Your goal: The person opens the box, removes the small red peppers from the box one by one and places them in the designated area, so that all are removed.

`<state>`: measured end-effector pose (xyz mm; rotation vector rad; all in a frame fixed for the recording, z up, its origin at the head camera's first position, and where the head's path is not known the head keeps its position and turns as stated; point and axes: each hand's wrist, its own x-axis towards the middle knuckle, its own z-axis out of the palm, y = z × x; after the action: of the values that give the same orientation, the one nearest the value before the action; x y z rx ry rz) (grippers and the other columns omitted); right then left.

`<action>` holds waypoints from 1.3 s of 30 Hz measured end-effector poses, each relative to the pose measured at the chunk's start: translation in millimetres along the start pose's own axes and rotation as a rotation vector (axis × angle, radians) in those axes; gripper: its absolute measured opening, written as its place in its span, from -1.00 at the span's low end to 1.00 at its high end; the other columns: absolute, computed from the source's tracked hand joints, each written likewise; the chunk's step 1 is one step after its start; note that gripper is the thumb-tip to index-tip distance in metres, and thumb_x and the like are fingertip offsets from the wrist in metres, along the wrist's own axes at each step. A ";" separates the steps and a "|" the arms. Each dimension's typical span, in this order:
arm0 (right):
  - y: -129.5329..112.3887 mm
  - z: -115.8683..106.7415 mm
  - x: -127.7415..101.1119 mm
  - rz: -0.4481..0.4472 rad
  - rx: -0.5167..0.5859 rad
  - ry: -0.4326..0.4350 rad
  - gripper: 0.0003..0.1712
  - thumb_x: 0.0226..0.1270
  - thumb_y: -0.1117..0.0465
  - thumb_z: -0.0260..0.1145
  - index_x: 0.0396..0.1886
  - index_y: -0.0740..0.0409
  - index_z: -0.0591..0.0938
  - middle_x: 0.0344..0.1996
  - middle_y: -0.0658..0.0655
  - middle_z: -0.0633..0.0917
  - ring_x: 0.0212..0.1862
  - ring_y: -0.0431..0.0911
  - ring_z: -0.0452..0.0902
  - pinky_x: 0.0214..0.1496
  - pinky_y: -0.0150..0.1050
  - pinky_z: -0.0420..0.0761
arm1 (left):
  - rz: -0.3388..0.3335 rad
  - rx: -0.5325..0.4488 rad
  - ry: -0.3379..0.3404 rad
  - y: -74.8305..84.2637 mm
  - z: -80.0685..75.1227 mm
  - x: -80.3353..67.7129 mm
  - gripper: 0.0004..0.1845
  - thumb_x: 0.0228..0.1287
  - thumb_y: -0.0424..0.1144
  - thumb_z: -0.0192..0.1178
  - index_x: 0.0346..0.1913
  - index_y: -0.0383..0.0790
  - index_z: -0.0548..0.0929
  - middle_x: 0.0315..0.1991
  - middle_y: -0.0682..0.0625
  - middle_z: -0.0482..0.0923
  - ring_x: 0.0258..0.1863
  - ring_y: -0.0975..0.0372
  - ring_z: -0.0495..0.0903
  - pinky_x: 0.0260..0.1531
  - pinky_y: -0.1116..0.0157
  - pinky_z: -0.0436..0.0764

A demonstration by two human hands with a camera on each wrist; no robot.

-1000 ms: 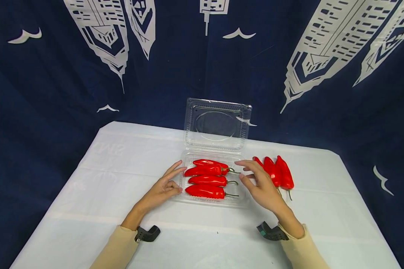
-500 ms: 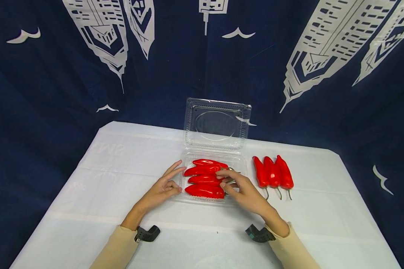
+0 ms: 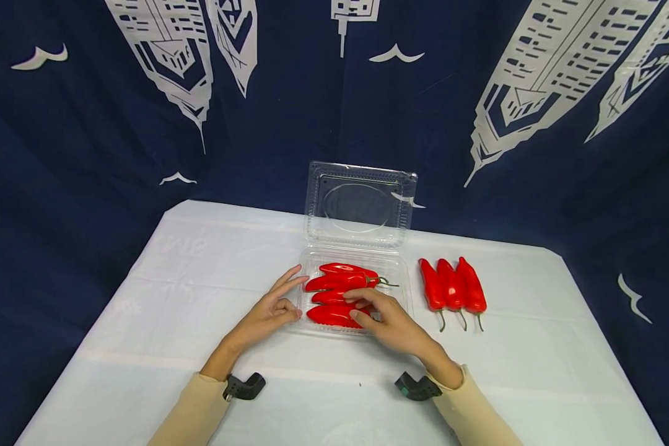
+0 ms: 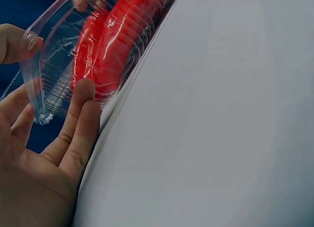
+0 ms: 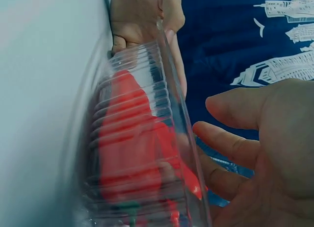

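Note:
A clear plastic clamshell container lies on the table with its lid raised at the back. Several red chili peppers lie in it side by side, among them the front pepper and the rearmost pepper. My left hand rests at the container's left side, and in the left wrist view straight fingers touch its ribbed wall. My right hand reaches over the front two peppers, thumb and forefinger apart, its lower fingers dipping past the rim in the right wrist view. It covers those peppers' stems.
To the right of the container, three more red peppers lie in a row, stems toward the person. The upright lid overlaps the dark blue backdrop. A white cloth covers the table.
My right hand has moved left from beside the loose peppers, across the container's right edge and over the front peppers. The left hand has stayed at the container's left side.

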<state>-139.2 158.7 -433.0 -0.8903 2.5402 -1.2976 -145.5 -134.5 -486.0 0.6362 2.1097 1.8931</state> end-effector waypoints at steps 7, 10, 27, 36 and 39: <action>-5.0 4.5 2.1 0.018 -0.069 -0.034 -0.60 0.42 0.22 0.29 0.22 0.14 0.59 0.12 0.07 0.66 0.04 -0.08 0.56 0.16 -0.14 0.59 | 0.016 0.004 -0.004 0.9 0.8 0.4 -0.26 0.31 -0.50 0.19 0.54 -0.16 0.25 0.64 0.02 -0.15 -0.28 -0.02 0.63 -0.14 0.47 0.63; -4.9 6.3 2.5 0.014 -0.093 -0.056 -0.61 0.45 0.19 0.26 0.23 0.09 0.58 0.15 0.04 0.64 0.17 -0.05 0.53 0.27 0.01 0.53 | 0.010 0.003 -0.002 1.5 0.8 0.6 -0.26 0.31 -0.49 0.19 0.54 -0.15 0.25 0.64 0.03 -0.15 -0.26 -0.04 0.64 -0.13 0.46 0.64; -2.1 9.6 4.4 0.032 -0.073 -0.068 -0.60 0.44 0.21 0.26 0.24 0.08 0.58 0.15 0.01 0.65 0.15 -0.08 0.54 0.28 0.02 0.54 | 0.008 0.003 -0.007 1.2 0.3 0.2 -0.25 0.31 -0.50 0.17 0.54 -0.14 0.24 0.64 0.07 -0.15 -0.23 -0.04 0.65 -0.12 0.43 0.65; -3.7 9.0 5.0 0.042 -0.070 -0.042 -0.58 0.39 0.18 0.33 0.22 0.10 0.61 0.10 0.00 0.70 0.12 -0.11 0.57 0.22 -0.06 0.59 | 0.007 0.002 -0.004 1.4 0.1 0.5 -0.25 0.30 -0.52 0.14 0.54 -0.13 0.24 0.63 0.07 -0.14 -0.23 -0.04 0.65 -0.13 0.42 0.66; -3.7 9.1 5.2 0.055 -0.066 -0.040 -0.58 0.36 0.19 0.36 0.20 0.08 0.63 0.00 -0.06 0.73 -0.02 -0.16 0.57 0.11 -0.18 0.62 | 0.003 0.007 -0.002 1.1 0.3 0.1 -0.25 0.30 -0.52 0.15 0.54 -0.12 0.25 0.63 0.07 -0.13 -0.23 -0.02 0.66 -0.14 0.41 0.66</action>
<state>-138.3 147.9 -435.1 -0.8433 2.5716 -1.1750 -145.3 -134.1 -485.0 0.6428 2.1160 1.8865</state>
